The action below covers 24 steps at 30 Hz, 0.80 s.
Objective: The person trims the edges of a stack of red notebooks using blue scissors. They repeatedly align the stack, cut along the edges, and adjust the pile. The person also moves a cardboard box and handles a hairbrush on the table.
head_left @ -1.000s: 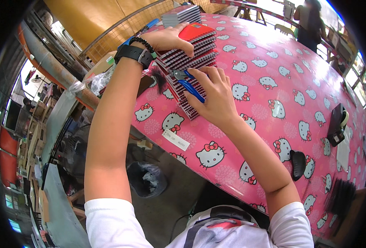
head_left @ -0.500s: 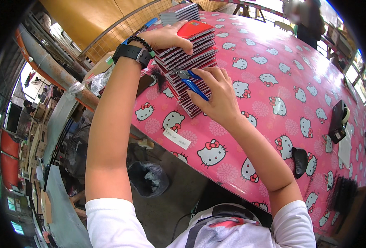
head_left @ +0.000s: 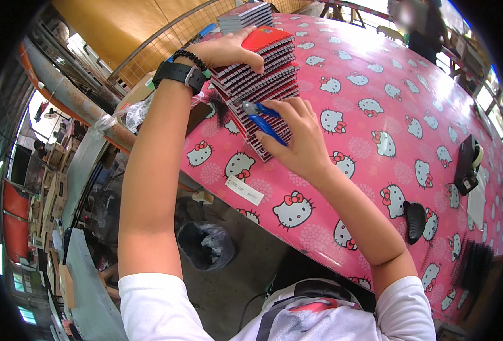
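Two hands apart: left hand (head_left: 227, 52) spread atop notebook stack (head_left: 261, 81), right hand (head_left: 300, 134) clutching blue pliers (head_left: 266, 128) beside it.

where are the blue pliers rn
The blue pliers are in the head view's upper middle, in the right hand, at the near side of the notebook stack.

The pliers (head_left: 267, 129) pair metal jaws with 2 smooth, plastic-looking handles. Metal-looking wire rings (head_left: 257, 79) bind the paper notebooks (head_left: 265, 38). The table covering (head_left: 356, 136) looks glossy and smooth, the watch strap (head_left: 172, 72) matt.
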Motion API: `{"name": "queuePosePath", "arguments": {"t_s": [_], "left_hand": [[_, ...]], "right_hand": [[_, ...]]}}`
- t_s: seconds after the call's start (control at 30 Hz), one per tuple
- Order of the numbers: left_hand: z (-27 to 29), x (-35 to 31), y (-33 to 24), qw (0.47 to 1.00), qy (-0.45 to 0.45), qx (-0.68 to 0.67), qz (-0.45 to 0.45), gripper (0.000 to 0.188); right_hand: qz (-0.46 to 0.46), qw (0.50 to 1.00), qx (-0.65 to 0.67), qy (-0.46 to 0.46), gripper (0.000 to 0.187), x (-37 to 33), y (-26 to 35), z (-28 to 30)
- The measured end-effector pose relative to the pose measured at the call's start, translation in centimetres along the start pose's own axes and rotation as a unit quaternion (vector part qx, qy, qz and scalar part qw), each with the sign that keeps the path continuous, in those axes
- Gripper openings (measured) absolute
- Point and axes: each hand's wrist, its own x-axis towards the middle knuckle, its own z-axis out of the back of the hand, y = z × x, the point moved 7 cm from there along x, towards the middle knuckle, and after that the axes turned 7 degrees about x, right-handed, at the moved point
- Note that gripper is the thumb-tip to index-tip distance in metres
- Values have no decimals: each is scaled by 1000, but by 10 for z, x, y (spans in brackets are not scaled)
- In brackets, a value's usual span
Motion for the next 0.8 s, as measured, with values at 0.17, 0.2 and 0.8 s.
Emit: {"name": "queuePosePath", "arguments": {"t_s": [0.17,0.2,0.8], "left_hand": [[-1,-1,0,1000,4,-13,5,107],[0,-1,1,1000,-5,-5,-1,107],[1,-5,-6,1000,-6,24,8,109]], "right_hand": [[32,996,-80,24,52,-3,-2,-12],[40,995,-86,23,52,-3,-2,-12],[-445,730,497,150,35,-27,-39,-51]]}}
